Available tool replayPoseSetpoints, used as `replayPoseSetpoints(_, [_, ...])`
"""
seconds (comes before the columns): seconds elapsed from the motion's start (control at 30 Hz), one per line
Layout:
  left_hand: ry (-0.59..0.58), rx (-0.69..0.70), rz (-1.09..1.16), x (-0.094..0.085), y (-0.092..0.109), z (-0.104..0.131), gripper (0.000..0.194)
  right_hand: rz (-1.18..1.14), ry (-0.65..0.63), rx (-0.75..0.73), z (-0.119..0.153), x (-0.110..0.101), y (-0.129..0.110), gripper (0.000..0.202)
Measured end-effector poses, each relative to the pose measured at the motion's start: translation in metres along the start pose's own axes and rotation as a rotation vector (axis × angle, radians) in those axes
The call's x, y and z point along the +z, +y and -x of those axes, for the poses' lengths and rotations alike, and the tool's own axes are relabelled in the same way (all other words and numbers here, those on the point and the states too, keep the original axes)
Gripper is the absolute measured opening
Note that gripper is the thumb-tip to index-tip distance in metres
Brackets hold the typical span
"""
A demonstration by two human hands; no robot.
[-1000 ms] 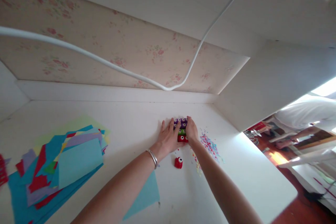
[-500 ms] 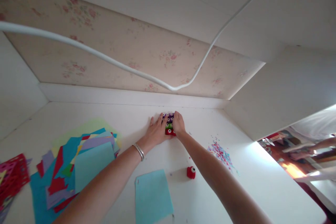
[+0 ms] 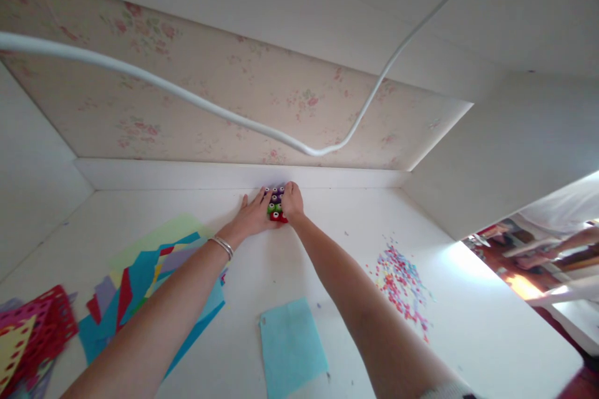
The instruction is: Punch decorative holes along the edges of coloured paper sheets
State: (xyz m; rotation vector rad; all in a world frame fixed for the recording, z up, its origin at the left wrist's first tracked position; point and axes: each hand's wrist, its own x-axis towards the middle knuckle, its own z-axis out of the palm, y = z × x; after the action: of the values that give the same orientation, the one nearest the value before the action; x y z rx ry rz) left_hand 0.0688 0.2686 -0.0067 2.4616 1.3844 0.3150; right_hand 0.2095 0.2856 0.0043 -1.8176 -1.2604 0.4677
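Observation:
A tight group of small one-eyed figures [image 3: 277, 207] stands at the back of the white table, close to the wall. Its rows are purple, green and red, each figure with a round white eye. My left hand [image 3: 253, 215] presses on its left side, fingers reaching over the purple and green ones, and two silver bangles circle that wrist. From the right, my right hand [image 3: 292, 201] closes around the other side with bent fingers. Between them the hands squeeze the group together, covering part of it.
Coloured felt sheets [image 3: 140, 274] lie piled at left, beside punched red felt [image 3: 60, 312]. A light-blue felt sheet [image 3: 292, 343] lies near the front. Small punched-out dots [image 3: 397, 277] are scattered at right. A white cable [image 3: 210, 110] hangs across the view.
Both hands have shifted left along the back of the table with the group of figures between them. The single red figure nearer the front no longer shows.

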Motion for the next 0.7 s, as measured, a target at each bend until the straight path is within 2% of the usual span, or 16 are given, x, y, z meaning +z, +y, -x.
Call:
replayPoseSetpoints(0.07, [0.017,-0.01,-0.003,-0.003,-0.001,0.004,0.112,0.022,-0.025,-0.026,0.003,-0.02,-0.004,0.041])
replayPoseSetpoints(0.17, [0.069,-0.013,-0.016,-0.008,-0.002,0.018,0.111,0.057,-0.098,-0.099,0.024,-0.079,-0.003,0.033])
replayPoseSetpoints(0.3, [0.158,0.014,-0.048,-0.012,-0.006,0.055,0.09,0.129,-0.153,-0.17,0.088,-0.183,0.02,0.024])
replayPoseSetpoints(0.37, [0.185,0.035,-0.064,-0.013,-0.007,0.074,0.072,0.282,-0.155,-0.261,0.128,-0.222,0.038,0.029])
replayPoseSetpoints(0.4, [0.19,0.049,-0.071,-0.012,-0.006,0.082,0.062,0.339,-0.171,-0.276,0.147,-0.234,0.048,0.032])
replayPoseSetpoints(0.47, [0.191,0.085,-0.081,-0.011,-0.001,0.092,0.047,0.374,-0.211,-0.299,0.178,-0.243,0.068,0.037])
replayPoseSetpoints(0.53, [0.189,0.118,-0.087,-0.01,0.008,0.094,0.041,0.361,-0.23,-0.304,0.196,-0.237,0.085,0.034])
replayPoseSetpoints(0.6, [0.19,0.137,-0.095,-0.008,0.018,0.089,0.04,0.35,-0.193,-0.305,0.198,-0.224,0.098,0.027])
replayPoseSetpoints(0.7, [0.193,0.142,-0.108,-0.005,0.033,0.076,0.043,0.347,-0.082,-0.3,0.176,-0.209,0.109,0.028])
